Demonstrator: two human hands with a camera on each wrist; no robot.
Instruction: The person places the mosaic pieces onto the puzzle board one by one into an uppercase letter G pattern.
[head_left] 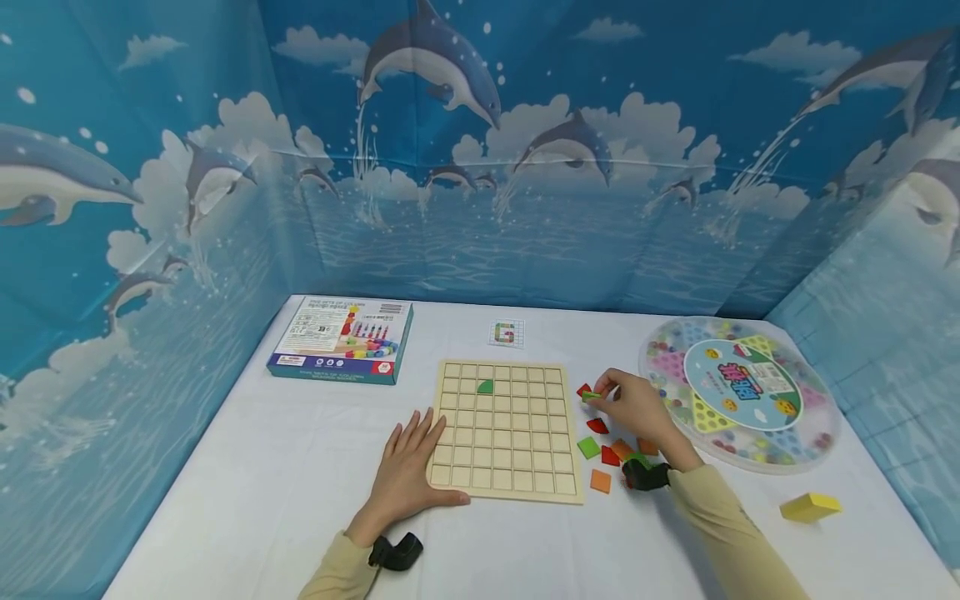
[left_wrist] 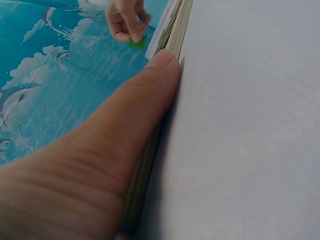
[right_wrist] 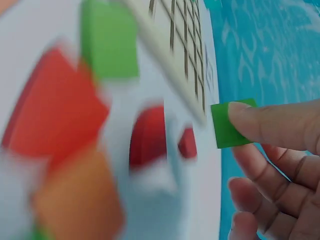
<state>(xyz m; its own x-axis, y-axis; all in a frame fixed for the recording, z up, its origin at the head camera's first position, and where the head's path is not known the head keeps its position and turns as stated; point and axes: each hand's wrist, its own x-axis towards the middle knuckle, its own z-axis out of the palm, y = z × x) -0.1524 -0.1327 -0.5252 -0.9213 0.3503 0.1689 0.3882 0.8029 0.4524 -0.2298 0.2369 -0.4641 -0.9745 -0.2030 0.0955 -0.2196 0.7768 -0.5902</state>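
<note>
My right hand (head_left: 633, 406) pinches a green square tile (right_wrist: 226, 126) between thumb and fingertips, just off the right edge of the wooden grid board (head_left: 510, 492). One green quarter-round tile (head_left: 486, 387) lies in a cell near the board's top. My left hand (head_left: 405, 471) rests along the board's lower left corner, fingers straight on its left side and thumb (left_wrist: 150, 85) against the front edge. Under and around the right hand lie loose tiles: a red quarter-round one (head_left: 597, 426), a green square (head_left: 588, 447), an orange square (head_left: 600, 481) and several others, partly hidden by the wrist.
A small pattern card (head_left: 507, 333) lies behind the board. At the back left is a flat toy box (head_left: 341, 340). A round clear case (head_left: 742, 396) with colored beads stands on the right, and a yellow block (head_left: 810, 507) sits in front of it.
</note>
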